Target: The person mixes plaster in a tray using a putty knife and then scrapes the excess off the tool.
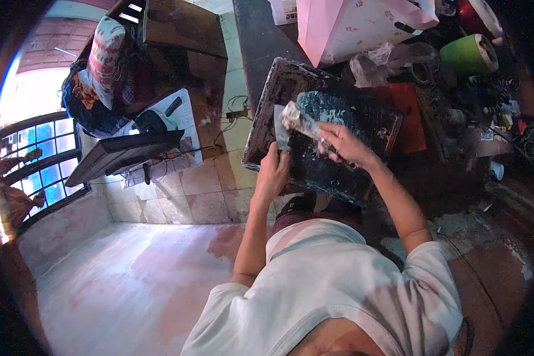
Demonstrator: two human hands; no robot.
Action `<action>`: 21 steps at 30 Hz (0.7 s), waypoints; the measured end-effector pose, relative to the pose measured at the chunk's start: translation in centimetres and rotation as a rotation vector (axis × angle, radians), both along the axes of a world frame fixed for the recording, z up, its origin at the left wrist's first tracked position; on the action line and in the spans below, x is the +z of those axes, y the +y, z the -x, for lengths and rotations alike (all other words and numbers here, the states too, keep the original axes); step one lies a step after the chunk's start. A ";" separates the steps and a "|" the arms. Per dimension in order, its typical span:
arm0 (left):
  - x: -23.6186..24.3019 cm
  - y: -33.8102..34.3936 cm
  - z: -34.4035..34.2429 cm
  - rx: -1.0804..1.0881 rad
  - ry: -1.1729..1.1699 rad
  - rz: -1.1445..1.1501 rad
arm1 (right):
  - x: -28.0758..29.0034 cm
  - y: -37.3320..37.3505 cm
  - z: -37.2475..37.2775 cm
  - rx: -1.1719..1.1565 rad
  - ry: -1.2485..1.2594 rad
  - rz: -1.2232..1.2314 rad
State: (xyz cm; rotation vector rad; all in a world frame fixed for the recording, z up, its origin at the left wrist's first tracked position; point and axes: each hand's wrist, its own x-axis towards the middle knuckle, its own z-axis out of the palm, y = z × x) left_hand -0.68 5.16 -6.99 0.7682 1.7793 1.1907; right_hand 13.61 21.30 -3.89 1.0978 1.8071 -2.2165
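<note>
My left hand (273,171) is closed on the lower end of a flat, pale strip (282,135) that stands upward from the fingers and looks like a scraper blade. My right hand (343,145) grips a flat scraper-like tool (308,126), its far end coated in a whitish, lumpy paste (291,114). That pasty end is close against the strip, and whether they touch I cannot tell. Beneath both hands lies a dark, shallow rectangular tray (323,178), smeared with pale and bluish residue.
A pink bag (362,29) and crumpled clear plastic (374,62) lie beyond the tray. To the right are a green container (469,56), a red-brown panel (406,110) and cluttered small items. At left, a dark flat panel (124,151) stands near a wooden cabinet (184,29).
</note>
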 end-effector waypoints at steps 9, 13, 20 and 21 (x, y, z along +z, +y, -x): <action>3.1 -1.8 0.8 0.042 0.232 0.228 | 0.1 3.1 -0.5 -0.003 -0.091 -0.287; 2.3 -2.6 2.5 0.150 0.468 0.120 | -0.9 2.6 0.3 0.122 0.088 -0.909; 2.0 -0.9 2.8 0.215 0.703 0.066 | -3.5 1.0 -0.8 0.309 -0.122 -1.265; 1.7 0.2 3.5 0.213 0.702 0.065 | -3.8 1.0 -0.9 0.272 -0.110 -1.303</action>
